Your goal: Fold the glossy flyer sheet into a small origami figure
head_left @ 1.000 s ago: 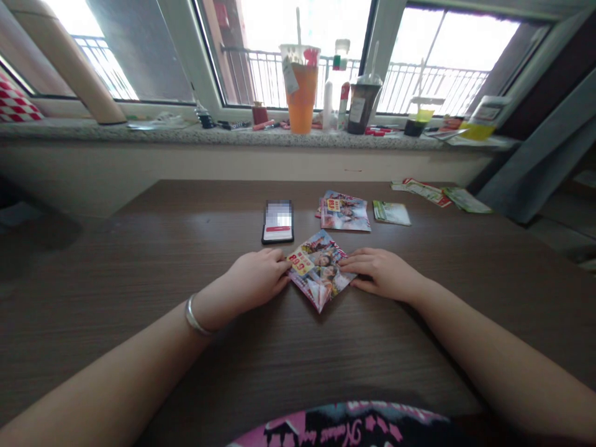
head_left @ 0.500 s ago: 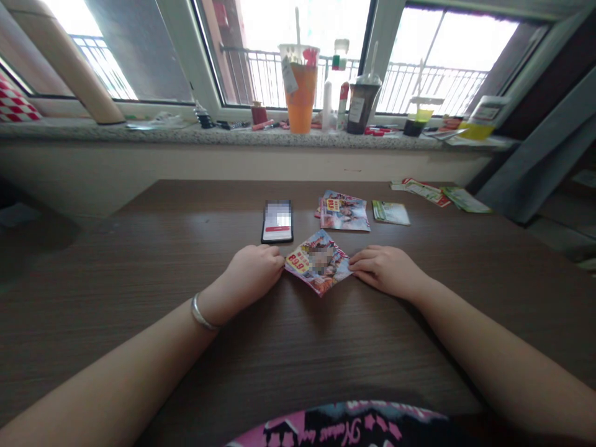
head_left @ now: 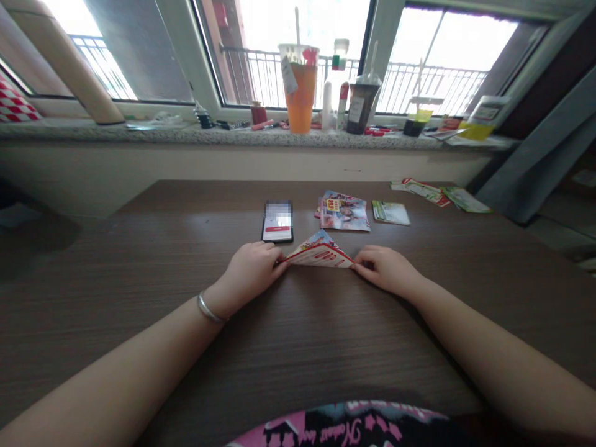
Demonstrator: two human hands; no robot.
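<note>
Dark wood counter [head_left: 139, 267] runs to a cluttered windowsill [head_left: 209, 136]. Left hand [head_left: 249, 273] and right hand [head_left: 388, 270] rest on it, fingers pinched on the two end corners of a folded leaflet [head_left: 320, 256] lying between them. Its long edge runs left to right, and a phone [head_left: 277, 221] lies just behind.

The dark brown wood-grain counter [head_left: 326, 347] carried a folded red-and-white paper triangle [head_left: 319, 256], a black smartphone [head_left: 278, 222] just behind it, a colourful stack of printed leaflets [head_left: 344, 214], a green-and-white card [head_left: 391, 213] and loose flyers [head_left: 421, 189] far right.
</note>
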